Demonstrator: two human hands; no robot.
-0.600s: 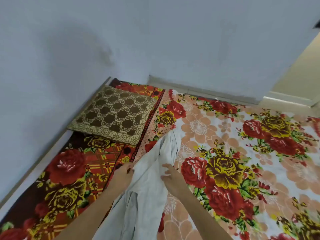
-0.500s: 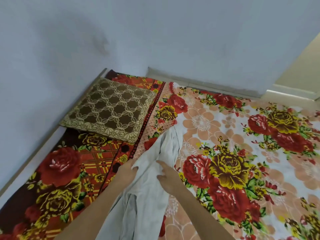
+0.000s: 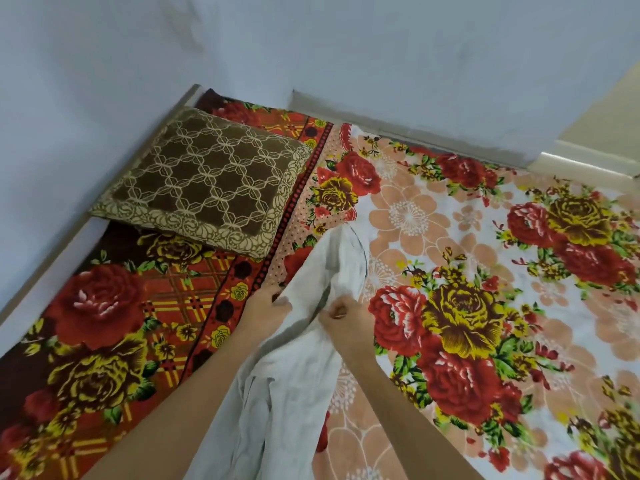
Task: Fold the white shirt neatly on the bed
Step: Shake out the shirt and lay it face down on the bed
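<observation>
The white shirt (image 3: 322,271) lies bunched in a long strip on the bed, running from the bottom middle of the view up towards the pillow. My left hand (image 3: 266,310) grips the shirt's left edge with fingers closed on the cloth. My right hand (image 3: 346,318) pinches the cloth just to the right, a short gap away. Both forearms reach in from the bottom edge. The lower part of the shirt hangs in folds between my arms.
A brown patterned pillow (image 3: 207,181) lies at the back left on a dark red floral blanket (image 3: 97,306). A floral bedsheet (image 3: 485,271) covers the right side. Pale walls (image 3: 311,46) close the bed in at the left and back.
The view has tilted down a little. Both hands have closed in on the shirt and gathered the cloth between them; the right hand went from lying flat to pinching.
</observation>
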